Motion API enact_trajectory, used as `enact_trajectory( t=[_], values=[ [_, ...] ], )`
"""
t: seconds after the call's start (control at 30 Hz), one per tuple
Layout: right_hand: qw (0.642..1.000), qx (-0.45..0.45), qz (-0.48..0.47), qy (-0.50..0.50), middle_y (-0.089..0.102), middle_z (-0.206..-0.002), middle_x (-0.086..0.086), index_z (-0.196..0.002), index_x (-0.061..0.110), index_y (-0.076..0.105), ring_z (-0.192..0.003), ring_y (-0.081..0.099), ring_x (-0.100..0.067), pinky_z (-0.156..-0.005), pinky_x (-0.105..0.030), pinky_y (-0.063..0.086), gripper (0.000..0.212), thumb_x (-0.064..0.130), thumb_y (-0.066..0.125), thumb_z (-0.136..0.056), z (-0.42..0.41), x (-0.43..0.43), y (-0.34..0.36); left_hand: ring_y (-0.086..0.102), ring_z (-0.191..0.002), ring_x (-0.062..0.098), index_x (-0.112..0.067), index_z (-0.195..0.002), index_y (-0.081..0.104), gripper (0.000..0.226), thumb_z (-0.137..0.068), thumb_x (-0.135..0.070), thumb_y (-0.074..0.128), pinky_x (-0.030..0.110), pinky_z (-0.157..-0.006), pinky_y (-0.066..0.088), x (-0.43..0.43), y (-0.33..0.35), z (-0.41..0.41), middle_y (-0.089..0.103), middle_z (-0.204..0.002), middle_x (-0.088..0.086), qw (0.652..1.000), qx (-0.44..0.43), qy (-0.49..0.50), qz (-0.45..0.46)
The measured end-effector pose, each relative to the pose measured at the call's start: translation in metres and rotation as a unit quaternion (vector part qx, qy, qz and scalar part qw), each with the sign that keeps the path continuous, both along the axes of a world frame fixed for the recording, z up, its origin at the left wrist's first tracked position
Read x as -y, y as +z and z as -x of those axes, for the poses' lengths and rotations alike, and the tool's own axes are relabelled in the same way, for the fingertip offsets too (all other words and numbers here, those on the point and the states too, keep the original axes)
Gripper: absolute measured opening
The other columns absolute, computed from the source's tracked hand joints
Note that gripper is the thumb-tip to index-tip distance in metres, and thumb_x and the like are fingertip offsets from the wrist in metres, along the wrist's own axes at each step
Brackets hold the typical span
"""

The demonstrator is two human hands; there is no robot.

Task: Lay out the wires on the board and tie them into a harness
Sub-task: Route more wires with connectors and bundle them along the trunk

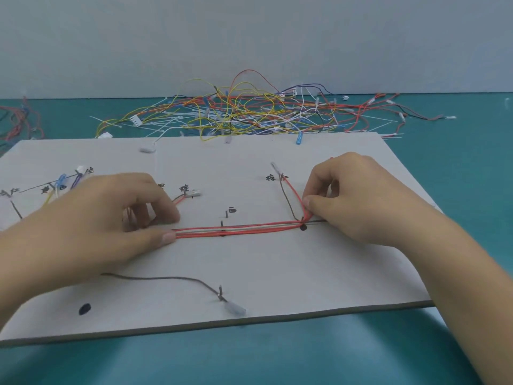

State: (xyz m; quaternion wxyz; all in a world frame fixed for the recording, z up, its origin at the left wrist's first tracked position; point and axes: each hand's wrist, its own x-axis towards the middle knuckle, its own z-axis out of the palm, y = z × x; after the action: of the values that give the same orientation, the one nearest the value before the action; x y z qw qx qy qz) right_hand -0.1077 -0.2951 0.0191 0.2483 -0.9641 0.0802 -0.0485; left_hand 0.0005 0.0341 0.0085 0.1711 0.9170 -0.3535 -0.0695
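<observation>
- Nearest of all, a strip of teal table point(277, 354) is left open in front of both wrists, up to the near edge of the board point(291, 273).
- Below the left hand point(111, 218), a black wire point(166, 278) is laid loose on the board and ends in a white terminal point(236, 309) just inside that near edge.
- A black dot point(84, 309) is marked under the left forearm.
- The red wires point(236, 227) are stretched in a straight run on the board between the two hands.
- The left hand is curled, and the left end of the run is pinched between thumb and fingertips.
- The corner of the run is pinched between the thumb and forefinger of the right hand point(361, 201). From there the red wires are turned away towards the far edge.
- Just beyond the left knuckles a small white connector point(193, 193) is seen.
- Past both hands bare board is left open to its far edge.
- Beyond that edge a tangled wire pile point(249, 112) is spread on the table before a pale wall point(249, 37).
</observation>
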Motion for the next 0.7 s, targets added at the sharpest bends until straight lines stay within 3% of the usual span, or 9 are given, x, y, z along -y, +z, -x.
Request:
enact_trajectory(
  t=[0.07,0.2,0.3,0.4,0.47,0.53,0.6,0.7],
  values=[
    [1.0,-0.004,0.008,0.011,0.061,-0.064,0.03,-0.067,0.026,0.07,-0.064,0.056,0.009,-0.048,-0.008,0.039,0.017,0.019,0.069,-0.083,-0.002,0.0,0.001,0.066,-0.077,-0.005,-0.055,-0.1,0.068,0.031,-0.08,-0.078,0.064,0.005,-0.06,0.041,-0.005,-0.007,-0.003,0.065,-0.104,-0.019,0.999,0.016,0.01,0.026],
    [0.999,-0.007,0.017,0.027,0.066,-0.068,0.02,-0.068,0.024,0.069,-0.065,0.059,-0.002,-0.055,-0.026,0.048,0.01,0.022,0.069,-0.078,-0.005,0.002,0.001,0.065,-0.072,0.004,-0.046,-0.09,0.073,0.028,-0.075,-0.069,0.071,0.022,-0.058,0.048,-0.002,-0.011,-0.003,0.069,-0.093,-0.017,0.995,0.075,0.01,0.066],
    [0.999,-0.004,0.023,0.044,0.066,-0.067,0.018,-0.067,0.024,0.068,-0.065,0.059,-0.002,-0.053,-0.021,0.044,0.011,0.022,0.069,-0.078,-0.007,0.005,0.0,0.06,-0.071,0.002,-0.046,-0.083,0.069,0.018,-0.072,-0.047,0.083,0.03,-0.057,0.048,0.009,-0.01,0.007,0.067,-0.084,-0.024,0.991,0.079,0.054,0.09],
    [0.999,-0.011,0.017,0.051,0.067,-0.064,0.017,-0.066,0.025,0.069,-0.063,0.06,-0.002,-0.051,-0.014,0.044,0.013,0.02,0.07,-0.077,-0.008,0.009,0.002,0.058,-0.077,-0.001,-0.039,-0.08,0.067,0.033,-0.071,-0.016,0.09,0.026,-0.06,0.042,0.019,-0.01,0.019,0.065,-0.084,-0.025,0.986,0.064,0.112,0.103],
    [0.998,-0.029,0.013,0.053,0.068,-0.065,0.015,-0.066,0.028,0.072,-0.062,0.061,-0.002,-0.052,-0.012,0.046,0.012,0.021,0.07,-0.075,-0.006,0.015,0.005,0.057,-0.079,0.0,-0.03,-0.067,0.067,0.029,-0.074,-0.012,0.088,0.022,-0.061,0.039,0.025,-0.012,0.026,0.065,-0.076,-0.015,0.982,0.051,0.127,0.129],
    [0.997,-0.054,0.009,0.049,0.07,-0.066,0.014,-0.069,0.033,0.074,-0.058,0.06,-0.002,-0.05,-0.013,0.047,0.012,0.023,0.07,-0.074,0.002,0.027,0.01,0.056,-0.077,0.003,-0.028,-0.067,0.067,0.028,-0.077,-0.01,0.085,0.019,-0.063,0.038,0.038,-0.014,0.034,0.064,-0.071,-0.01,0.98,0.033,0.119,0.153],
    [0.995,-0.087,0.012,0.041,0.072,-0.067,0.011,-0.072,0.035,0.076,-0.055,0.061,-0.003,-0.055,-0.021,0.053,0.012,0.024,0.07,-0.073,0.01,0.039,0.015,0.055,-0.074,0.007,-0.023,-0.07,0.069,0.023,-0.079,-0.009,0.084,0.023,-0.068,0.041,0.054,-0.014,0.041,0.063,-0.075,-0.008,0.981,0.029,0.094,0.169],
    [0.991,-0.132,0.023,0.016,0.073,-0.067,0.007,-0.073,0.036,0.078,-0.066,0.068,-0.013,-0.071,-0.039,0.059,0.012,0.028,0.071,-0.069,0.019,0.053,0.027,0.054,-0.076,0.013,-0.015,-0.074,0.071,0.015,-0.08,-0.008,0.083,0.034,-0.075,0.044,0.077,-0.014,0.048,0.061,-0.079,-0.004,0.981,0.031,0.066,0.181]
  ],
)
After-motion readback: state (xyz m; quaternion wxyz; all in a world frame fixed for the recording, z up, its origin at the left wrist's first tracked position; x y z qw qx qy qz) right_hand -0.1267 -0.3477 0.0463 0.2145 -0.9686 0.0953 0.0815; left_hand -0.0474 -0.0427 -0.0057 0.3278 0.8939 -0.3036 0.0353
